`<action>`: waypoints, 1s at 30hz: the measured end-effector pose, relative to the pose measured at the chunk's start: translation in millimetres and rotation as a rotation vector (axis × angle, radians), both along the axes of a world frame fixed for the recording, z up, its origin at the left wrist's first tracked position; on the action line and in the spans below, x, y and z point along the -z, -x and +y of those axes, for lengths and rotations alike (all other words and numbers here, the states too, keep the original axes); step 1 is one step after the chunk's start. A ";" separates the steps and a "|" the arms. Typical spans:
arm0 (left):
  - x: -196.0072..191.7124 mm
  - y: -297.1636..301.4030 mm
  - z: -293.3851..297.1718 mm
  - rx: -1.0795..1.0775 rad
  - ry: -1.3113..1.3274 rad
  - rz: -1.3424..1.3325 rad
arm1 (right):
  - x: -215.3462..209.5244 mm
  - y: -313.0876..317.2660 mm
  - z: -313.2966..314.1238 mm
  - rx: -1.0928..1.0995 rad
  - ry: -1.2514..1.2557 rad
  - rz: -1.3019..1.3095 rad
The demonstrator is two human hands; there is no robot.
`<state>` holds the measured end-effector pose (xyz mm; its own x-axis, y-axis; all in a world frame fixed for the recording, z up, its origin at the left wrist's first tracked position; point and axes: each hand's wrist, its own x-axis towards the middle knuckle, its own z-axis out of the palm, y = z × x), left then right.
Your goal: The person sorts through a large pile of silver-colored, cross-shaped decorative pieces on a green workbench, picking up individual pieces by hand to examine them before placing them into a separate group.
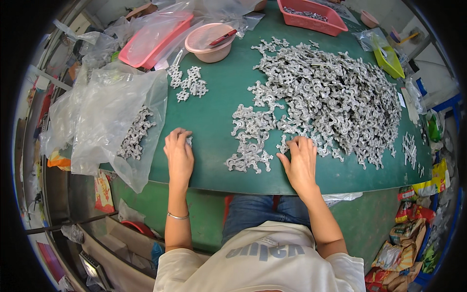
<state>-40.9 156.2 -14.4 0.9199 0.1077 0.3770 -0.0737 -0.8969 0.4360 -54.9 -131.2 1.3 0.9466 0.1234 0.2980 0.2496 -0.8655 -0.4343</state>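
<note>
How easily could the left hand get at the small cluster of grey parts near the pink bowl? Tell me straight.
Probably yes: the left hand rests on bare green table, and nothing lies between it and the small cluster straight ahead.

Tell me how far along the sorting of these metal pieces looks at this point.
Early, by the look of it. Done: a small batch of grey metal pieces lies in the clear plastic bag, and a few flat clusters sit set apart. In hand: the left hand covers one piece on the green table; the right hand touches the pile's edge. Left: the large heap, most of the pieces.
</note>
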 end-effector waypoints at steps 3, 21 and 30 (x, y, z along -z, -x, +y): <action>-2.6 1.6 -6.4 0.018 -0.089 -0.091 | 2.8 -2.0 -1.6 -0.002 0.075 -0.012; -71.3 57.4 -122.4 0.590 0.806 0.028 | -51.9 46.7 -2.7 -0.208 -1.246 0.669; -75.9 63.6 -128.8 0.560 1.045 0.098 | -52.7 53.1 -2.2 -0.225 -1.178 0.481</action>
